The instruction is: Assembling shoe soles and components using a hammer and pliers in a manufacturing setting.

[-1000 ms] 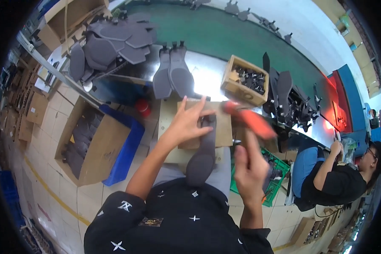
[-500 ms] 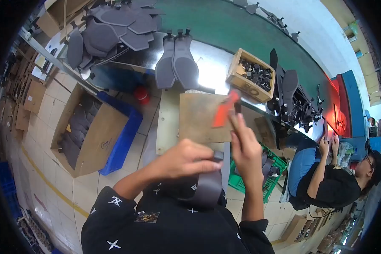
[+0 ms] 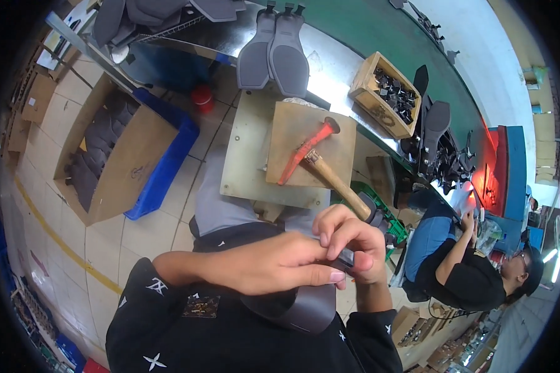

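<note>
Close to my body, my left hand (image 3: 289, 264) is closed around a curved dark grey shoe sole (image 3: 314, 311), whose lower part hangs below the fingers. At its upper end, my right hand (image 3: 354, 242) pinches a small black heel piece (image 3: 345, 257). The fingers of both hands overlap there, so how the two parts meet is partly hidden. Beyond the hands, a hammer (image 3: 306, 149) with a red head and wooden handle lies on a brown square block (image 3: 286, 121). Its handle end points toward my right hand, apart from it.
The block rests on a pale board (image 3: 239, 168). On the bench are paired soles (image 3: 286, 56), a wooden box (image 3: 367, 81) of small black parts, and more soles (image 3: 438, 118). A cardboard box (image 3: 137, 161) of soles is at left; another person (image 3: 473, 273) sits at right.
The hammer has gone from my right hand onto the block. My right hand has come down to the sole beside my left hand. The view has shifted, with the bench now higher.
</note>
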Action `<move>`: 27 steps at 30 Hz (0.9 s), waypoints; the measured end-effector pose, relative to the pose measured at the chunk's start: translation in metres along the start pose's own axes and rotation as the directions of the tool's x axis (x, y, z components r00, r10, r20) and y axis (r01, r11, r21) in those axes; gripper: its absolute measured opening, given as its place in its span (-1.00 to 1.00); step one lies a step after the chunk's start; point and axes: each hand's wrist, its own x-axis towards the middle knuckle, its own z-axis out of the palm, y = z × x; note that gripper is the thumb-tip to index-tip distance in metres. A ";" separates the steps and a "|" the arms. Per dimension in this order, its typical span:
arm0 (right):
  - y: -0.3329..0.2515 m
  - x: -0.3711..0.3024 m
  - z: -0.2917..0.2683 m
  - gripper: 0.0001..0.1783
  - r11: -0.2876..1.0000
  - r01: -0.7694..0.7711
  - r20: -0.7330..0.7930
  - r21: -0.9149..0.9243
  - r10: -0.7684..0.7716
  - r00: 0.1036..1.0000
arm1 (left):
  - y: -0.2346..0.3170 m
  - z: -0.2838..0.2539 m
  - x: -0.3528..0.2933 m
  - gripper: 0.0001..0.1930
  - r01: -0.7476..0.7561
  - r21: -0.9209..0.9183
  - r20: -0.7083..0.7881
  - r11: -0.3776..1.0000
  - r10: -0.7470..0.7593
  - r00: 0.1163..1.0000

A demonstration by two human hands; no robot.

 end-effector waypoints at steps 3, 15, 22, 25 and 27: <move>0.010 -0.001 0.004 -0.36 0.993 0.115 -0.032 -0.017 -0.116 0.993 | 0.003 0.001 -0.001 -0.57 0.103 -0.040 0.136 0.994 -0.096 0.986; 0.002 -0.021 -0.056 -0.50 0.921 0.146 -0.355 -0.360 -0.280 0.892 | -0.037 -0.008 0.018 -0.63 0.147 -0.304 -0.038 0.941 -0.167 0.985; 0.001 -0.030 -0.249 -0.60 0.210 -0.735 -0.576 -0.644 -0.765 0.286 | 0.028 -0.100 0.071 -0.44 0.092 0.261 -0.435 0.961 0.031 0.900; 0.013 -0.027 -0.306 -0.69 -0.008 -0.841 -0.671 -0.542 -0.598 0.438 | 0.034 -0.190 0.098 -0.32 0.294 0.711 -0.649 0.638 0.436 0.624; 0.011 -0.027 -0.319 -0.73 0.057 -0.823 -0.683 -0.565 -0.593 0.427 | 0.040 -0.202 0.108 -0.30 0.515 0.846 -0.415 0.142 0.781 0.467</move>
